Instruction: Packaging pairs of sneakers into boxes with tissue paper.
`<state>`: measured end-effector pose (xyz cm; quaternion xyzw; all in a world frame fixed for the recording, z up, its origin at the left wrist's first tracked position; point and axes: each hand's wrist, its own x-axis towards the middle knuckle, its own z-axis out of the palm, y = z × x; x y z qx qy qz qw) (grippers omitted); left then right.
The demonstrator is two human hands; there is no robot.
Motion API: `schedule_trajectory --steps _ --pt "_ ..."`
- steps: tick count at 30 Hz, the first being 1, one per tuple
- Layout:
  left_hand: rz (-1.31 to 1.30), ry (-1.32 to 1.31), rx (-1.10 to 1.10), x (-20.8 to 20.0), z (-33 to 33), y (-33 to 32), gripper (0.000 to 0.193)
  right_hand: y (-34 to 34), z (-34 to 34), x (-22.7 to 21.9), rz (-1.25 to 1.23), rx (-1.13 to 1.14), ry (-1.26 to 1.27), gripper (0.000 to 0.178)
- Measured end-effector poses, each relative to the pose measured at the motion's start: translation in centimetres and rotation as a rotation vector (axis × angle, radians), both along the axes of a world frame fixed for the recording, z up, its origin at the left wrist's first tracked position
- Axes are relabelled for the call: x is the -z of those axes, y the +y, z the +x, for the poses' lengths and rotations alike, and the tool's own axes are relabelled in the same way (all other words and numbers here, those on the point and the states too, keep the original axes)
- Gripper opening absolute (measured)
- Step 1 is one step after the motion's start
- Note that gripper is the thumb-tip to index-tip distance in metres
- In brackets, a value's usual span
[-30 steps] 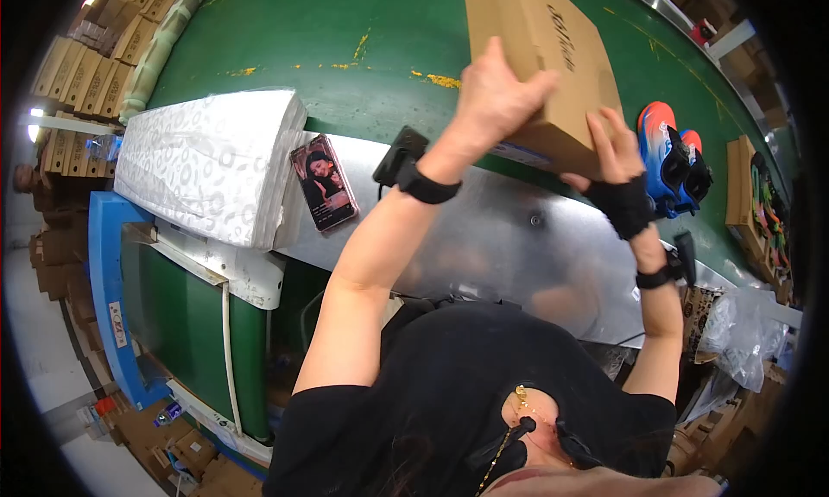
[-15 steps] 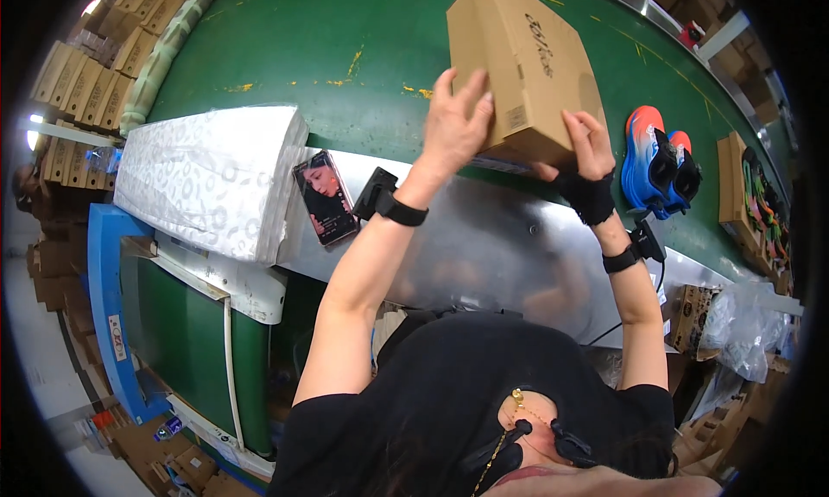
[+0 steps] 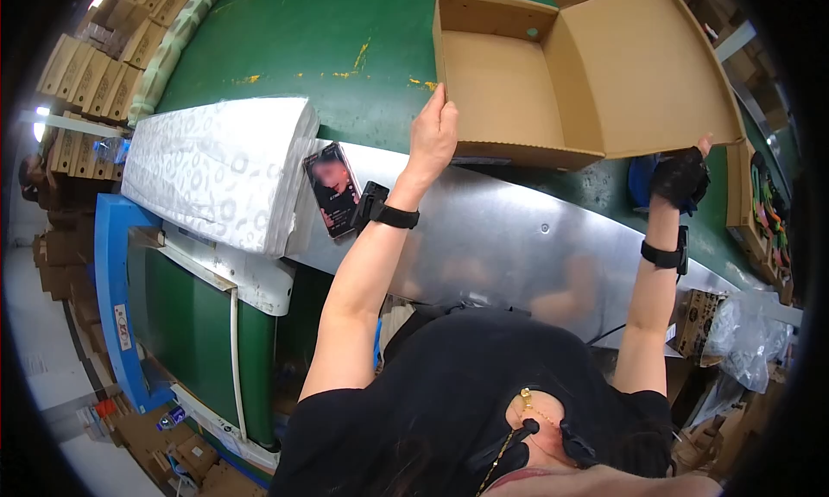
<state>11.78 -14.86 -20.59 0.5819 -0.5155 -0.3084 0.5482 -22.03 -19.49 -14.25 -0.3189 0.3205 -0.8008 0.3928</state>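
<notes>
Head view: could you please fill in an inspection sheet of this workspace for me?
Surface: green worktop with yellow marks; metal strip along the near side.
Job's things: open cardboard box, nothing seen inside; lid swung out to the right; blue item, mostly hidden.
Clutter: phone; white patterned stack.
Grips: left grip at the box's left edge; right grip at the lid's near right corner.
Cables: thin black cable at the metal strip's near edge.
Surroundings: stacked cartons on the left; clear plastic bag on the right.
</notes>
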Motion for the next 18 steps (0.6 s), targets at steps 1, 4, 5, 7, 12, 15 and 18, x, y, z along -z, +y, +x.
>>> schedule_trajectory --steps 1,4,5,7,12,15,18 --pt "0.059 -0.022 0.025 -1.1 -0.6 -0.1 0.045 -0.8 -4.9 3.0 0.227 -0.035 0.117 0.037" --pt "0.039 -0.107 -0.036 0.1 0.0 -0.4 0.043 2.4 -1.3 3.6 0.671 -0.205 0.638 0.043" --pt "-0.043 -0.157 -0.055 0.6 -0.1 -0.6 0.042 3.6 -0.1 3.0 0.785 -0.417 0.613 0.044" --pt "-0.029 -0.122 -0.036 0.3 0.3 -0.8 0.042 5.8 3.3 1.0 0.566 -0.51 0.945 0.044" --pt "0.065 -0.188 -0.013 0.4 1.4 -0.4 0.041 -0.7 9.2 -0.2 -0.095 -0.132 1.393 0.04" --pt "0.039 -0.163 0.007 0.4 3.9 0.6 0.042 0.2 12.8 1.1 -0.149 -0.126 2.04 0.05" --pt "-0.028 -0.221 -0.017 -4.1 11.2 4.5 0.036 1.6 13.4 1.7 -0.021 -0.502 2.073 0.045"
